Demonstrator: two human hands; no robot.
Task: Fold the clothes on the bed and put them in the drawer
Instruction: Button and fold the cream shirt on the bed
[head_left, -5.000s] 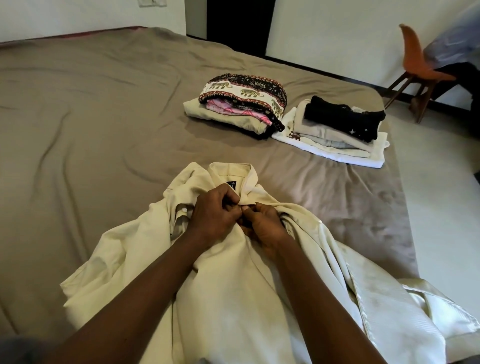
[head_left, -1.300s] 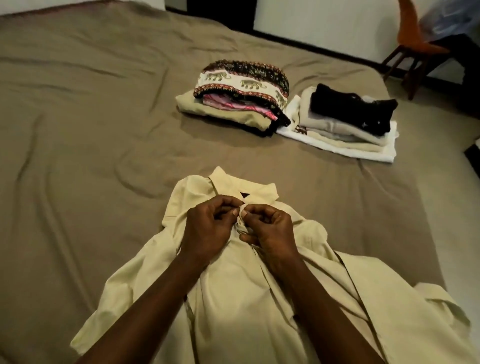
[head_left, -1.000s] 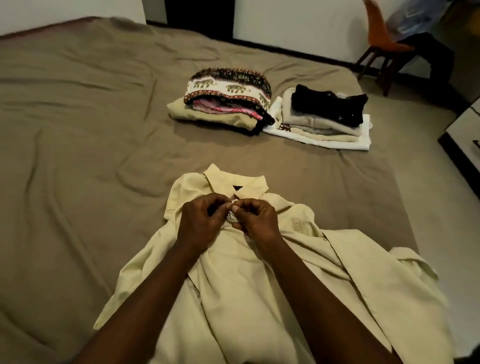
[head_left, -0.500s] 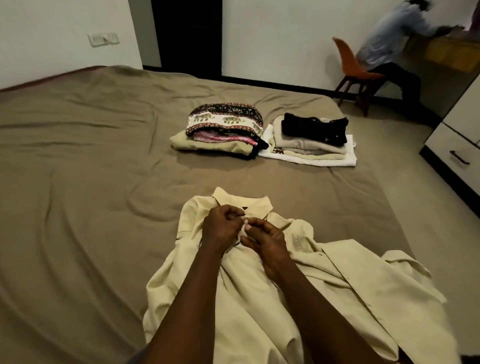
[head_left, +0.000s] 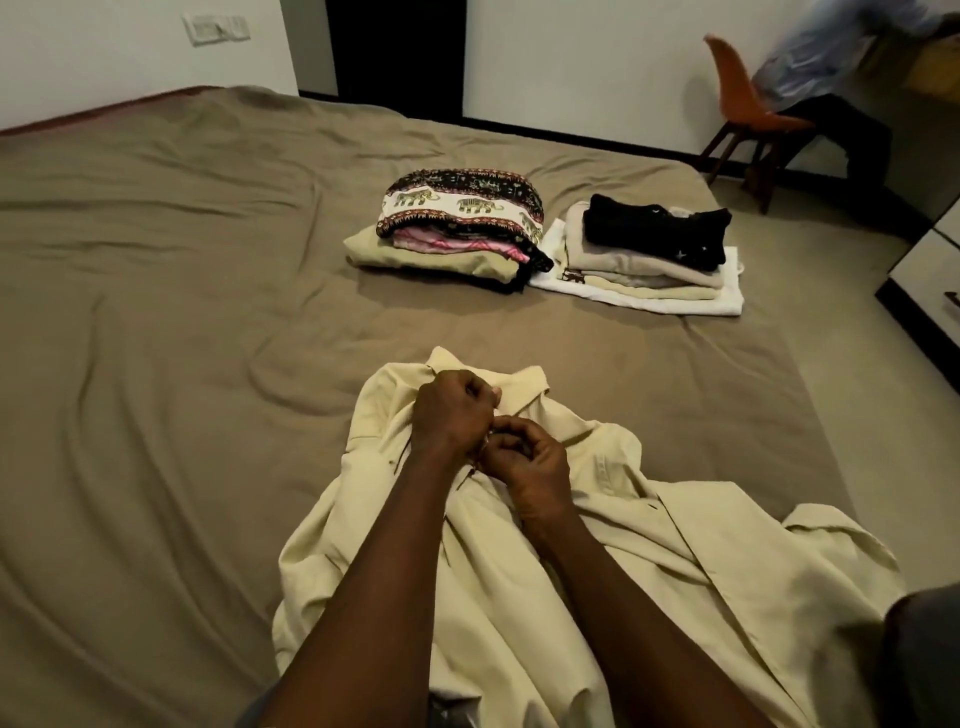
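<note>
Fingers of the left hand and right hand, seen from the head camera, curl and pinch the front of the cream shirt just below its collar. It lies rumpled on the bed; beyond it, side by side, rest a patterned-topped stack and a black-topped stack.

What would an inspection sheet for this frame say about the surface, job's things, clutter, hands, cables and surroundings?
Surface: bed, brown sheet, wrinkled.
Job's things: shirt, cream, spread unfolded at the near edge, collar pointing away. Beyond it are the elephant-print stack and black-topped stack, folded, side by side. The drawer is at the right edge, partly in view.
Clutter: nothing seen.
Hands: left hand and right hand both pinch the shirt front just below the collar.
Cables: nothing seen.
Surroundings: orange chair with a seated person, blurred; wall switch; dark doorway.
</note>
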